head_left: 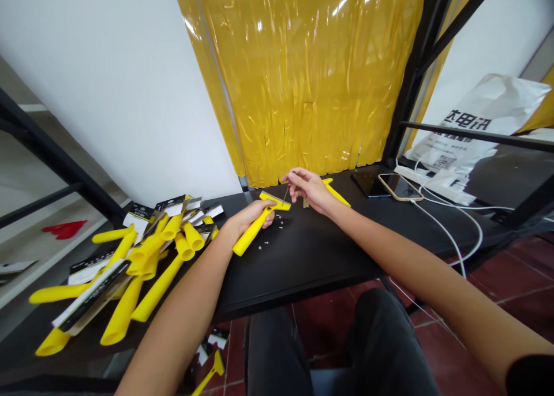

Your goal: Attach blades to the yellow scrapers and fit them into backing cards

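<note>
My left hand [251,213] is closed around a yellow scraper [251,235], its head tilted up and its handle slanting toward me. In a pinch, my right hand [308,189] has a thin screwdriver [286,194] with a red part near the fingers. The screwdriver's tip points down at the scraper head and appears to meet it. Several small screws [280,220] lie loose on the black table beside the scraper. Behind my right wrist is another yellow scraper [339,194], partly hidden.
Many yellow scrapers with cardboard packaging [147,251] are heaped at the left. Two phones [400,187] and white cables [454,246] lie at the right, near a white plastic bag [471,124]. A yellow strip curtain [311,84] hangs behind the black table [311,257].
</note>
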A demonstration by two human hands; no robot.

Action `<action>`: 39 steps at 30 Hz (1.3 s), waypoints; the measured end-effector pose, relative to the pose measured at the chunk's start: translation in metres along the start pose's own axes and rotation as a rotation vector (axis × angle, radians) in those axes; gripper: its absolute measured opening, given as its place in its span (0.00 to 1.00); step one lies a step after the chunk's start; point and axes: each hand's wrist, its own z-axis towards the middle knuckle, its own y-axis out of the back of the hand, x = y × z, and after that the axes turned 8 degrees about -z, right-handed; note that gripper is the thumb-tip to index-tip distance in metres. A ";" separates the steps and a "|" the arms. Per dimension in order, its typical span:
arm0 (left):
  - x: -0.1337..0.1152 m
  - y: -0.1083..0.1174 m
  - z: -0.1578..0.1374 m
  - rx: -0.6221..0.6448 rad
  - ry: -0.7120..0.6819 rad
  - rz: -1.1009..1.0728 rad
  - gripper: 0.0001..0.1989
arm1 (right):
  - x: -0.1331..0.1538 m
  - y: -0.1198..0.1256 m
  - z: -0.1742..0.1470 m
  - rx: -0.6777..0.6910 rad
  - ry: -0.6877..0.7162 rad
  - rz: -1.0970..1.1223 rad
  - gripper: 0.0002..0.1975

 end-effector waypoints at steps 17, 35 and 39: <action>-0.003 -0.004 -0.004 -0.020 -0.004 0.017 0.15 | -0.005 -0.002 0.003 0.003 0.051 0.144 0.19; -0.006 -0.007 -0.008 -0.050 -0.028 0.175 0.21 | -0.008 0.000 0.005 -0.036 0.004 0.080 0.18; -0.006 -0.007 -0.007 -0.057 -0.036 0.177 0.20 | -0.007 0.000 0.005 -0.056 0.038 0.057 0.19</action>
